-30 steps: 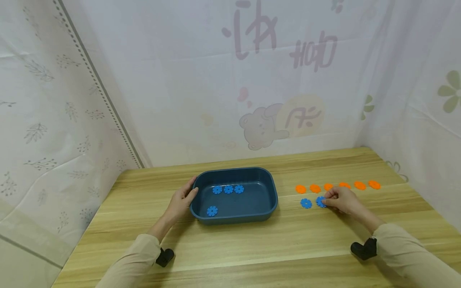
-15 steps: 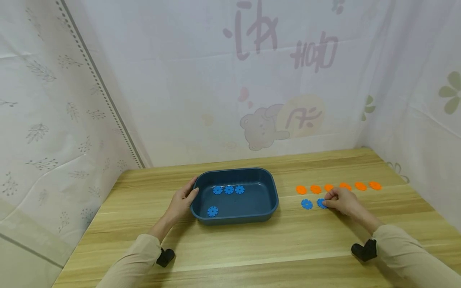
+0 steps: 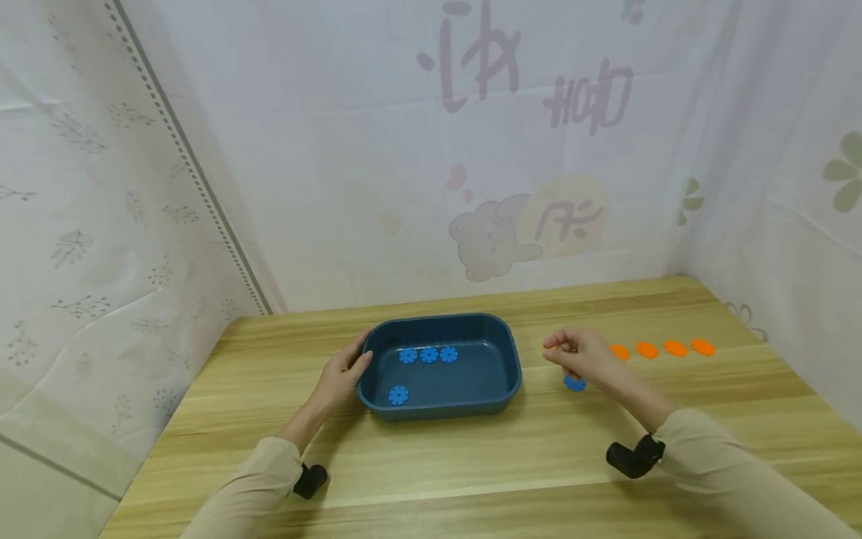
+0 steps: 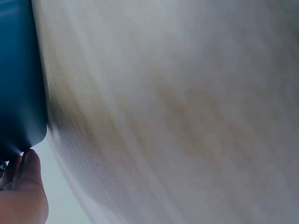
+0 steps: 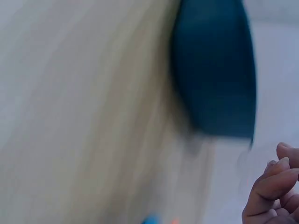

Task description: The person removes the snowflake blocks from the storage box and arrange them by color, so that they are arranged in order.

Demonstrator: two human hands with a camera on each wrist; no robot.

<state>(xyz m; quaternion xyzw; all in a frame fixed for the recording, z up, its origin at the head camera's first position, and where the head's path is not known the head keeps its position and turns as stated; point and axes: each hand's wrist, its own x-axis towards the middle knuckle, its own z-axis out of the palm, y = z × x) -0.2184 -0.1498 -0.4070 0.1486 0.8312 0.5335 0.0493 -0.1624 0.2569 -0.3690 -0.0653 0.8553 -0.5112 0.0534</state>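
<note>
My left hand (image 3: 342, 374) grips the left end of a dark blue plastic tray (image 3: 438, 410), thumb over the rim and fingers along the outer wall. Inside the tray lie several blue notched snowflake discs (image 3: 399, 395), three in a row at the back and one near the front left. My right hand (image 3: 584, 355) is raised to the right of the tray, thumb and fingertips pinched together; the blue snowflake disc in its pinch is hidden by the fingers. Just below this hand, another blue snowflake disc (image 3: 575, 384) lies partly covered on the table.
Several orange snowflake discs (image 3: 647, 349) form a row on the wooden table (image 3: 471, 464) at the right, its left end hidden behind my right hand. Printed cloth (image 3: 377, 187) hangs behind the table and at both sides.
My right hand has lifted away from the blue snowflake disc's spot in the front row and moved left towards the tray. My left hand keeps its grip on the tray.
</note>
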